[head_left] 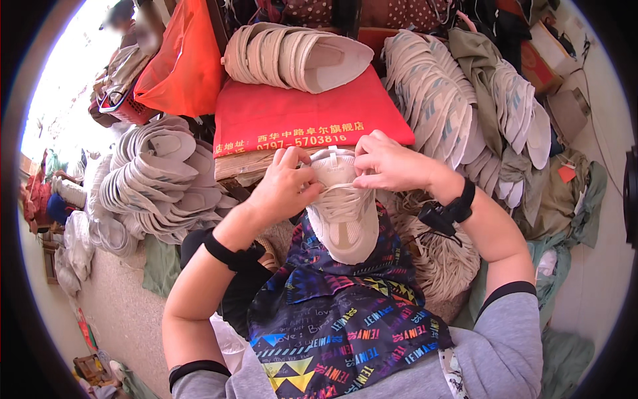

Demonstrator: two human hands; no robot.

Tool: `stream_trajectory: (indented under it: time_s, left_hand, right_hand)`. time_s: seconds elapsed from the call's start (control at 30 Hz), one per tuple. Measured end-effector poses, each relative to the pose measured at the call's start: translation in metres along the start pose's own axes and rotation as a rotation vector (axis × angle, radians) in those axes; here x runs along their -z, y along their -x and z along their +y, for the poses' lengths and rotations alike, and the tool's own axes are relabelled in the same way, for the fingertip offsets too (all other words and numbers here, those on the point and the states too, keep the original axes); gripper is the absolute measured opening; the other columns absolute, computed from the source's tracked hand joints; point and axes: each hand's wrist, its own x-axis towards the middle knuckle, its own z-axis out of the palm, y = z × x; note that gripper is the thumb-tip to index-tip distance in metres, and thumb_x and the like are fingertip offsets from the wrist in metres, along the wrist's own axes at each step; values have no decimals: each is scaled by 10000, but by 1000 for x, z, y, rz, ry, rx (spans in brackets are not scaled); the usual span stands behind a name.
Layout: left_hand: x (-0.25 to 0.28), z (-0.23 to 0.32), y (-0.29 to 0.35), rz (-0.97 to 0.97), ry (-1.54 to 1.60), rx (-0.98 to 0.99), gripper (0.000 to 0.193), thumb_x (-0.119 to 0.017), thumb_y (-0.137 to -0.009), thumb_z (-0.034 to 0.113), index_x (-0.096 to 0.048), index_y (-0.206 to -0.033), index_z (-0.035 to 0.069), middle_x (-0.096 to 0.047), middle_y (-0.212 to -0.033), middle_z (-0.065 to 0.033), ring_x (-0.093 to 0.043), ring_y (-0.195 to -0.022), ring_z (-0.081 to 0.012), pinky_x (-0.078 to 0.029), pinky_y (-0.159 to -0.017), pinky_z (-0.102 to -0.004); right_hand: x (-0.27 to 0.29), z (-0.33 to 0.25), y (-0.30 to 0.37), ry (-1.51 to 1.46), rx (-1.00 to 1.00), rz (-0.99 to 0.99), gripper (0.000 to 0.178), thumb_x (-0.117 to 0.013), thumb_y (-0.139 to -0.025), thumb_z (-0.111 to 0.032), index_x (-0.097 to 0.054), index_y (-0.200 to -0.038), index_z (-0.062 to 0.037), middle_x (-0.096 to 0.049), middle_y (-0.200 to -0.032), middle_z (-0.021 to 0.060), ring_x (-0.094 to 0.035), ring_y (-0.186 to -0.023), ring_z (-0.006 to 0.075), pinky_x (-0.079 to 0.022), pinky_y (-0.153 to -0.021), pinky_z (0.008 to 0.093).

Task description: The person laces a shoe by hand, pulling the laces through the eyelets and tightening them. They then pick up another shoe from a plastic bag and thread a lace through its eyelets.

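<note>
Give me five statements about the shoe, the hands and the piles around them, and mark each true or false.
1. Both hands are on the shoe. True: the left hand and right hand grip the pale shoe at its laces.
2. The shoe is black. False: it is off-white with white laces.
3. The shoe rests on a dark patterned cloth over the lap. True.
4. The red bag beyond the shoe has nothing on it. False: a row of pale shoe uppers lies on it.
5. Both wrists are bare. False: each wears a black band, and the right one carries a small black device.
</note>
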Motion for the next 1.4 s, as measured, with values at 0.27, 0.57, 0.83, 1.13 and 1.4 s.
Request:
stream_trajectory:
  time_s: [0.27,0.57,0.83,1.13,1.4]
  left_hand:
    - [-24,31,-7,400,59,95,61,-697,-788,79,-694,-839,43,-594,-1125,-119,-477,-1059,-306,-396,-927,-395]
    - [40,69,-33,473,1110,261,191,-566,-994,145,-666,-988,-17,-663,-881,-17,-602,-844,-71,-487,-764,-225]
    - [13,57,-25,528,1637,384,218,-517,-1015,174,-630,-1095,5,-634,-958,-35,-568,-804,-106,-460,-761,-246]
    - [9,-17,52,436,1025,645,234,-489,-1015,118,-593,-1205,29,-570,-798,10,-382,-599,-25,-328,-549,-171]
    - [-11,-9,44,288,863,590,141,-557,-968,76,-587,-1090,12,-698,-876,-54,-524,-629,-22,-419,-551,-167]
  right_hand:
    - [-30,-24,-14,-336,-238,545,154,-712,-834,-187,-662,-783,-50,-546,-1026,62,-426,-1106,245,-421,-914,359]
    - [37,-92,-28,-1125,-337,579,154,-538,-995,-131,-574,-1052,7,-626,-790,28,-611,-714,93,-518,-695,240]
    - [-12,-77,-26,-1248,-290,396,111,-585,-963,-98,-612,-1017,-5,-629,-865,12,-585,-771,63,-491,-721,223]
    - [-11,0,22,-932,-502,584,84,-629,-929,-108,-643,-915,-27,-564,-735,-42,-483,-636,27,-416,-576,208]
    - [-27,-16,30,-481,-413,359,113,-637,-880,-86,-603,-832,10,-567,-702,10,-514,-662,70,-444,-606,257]
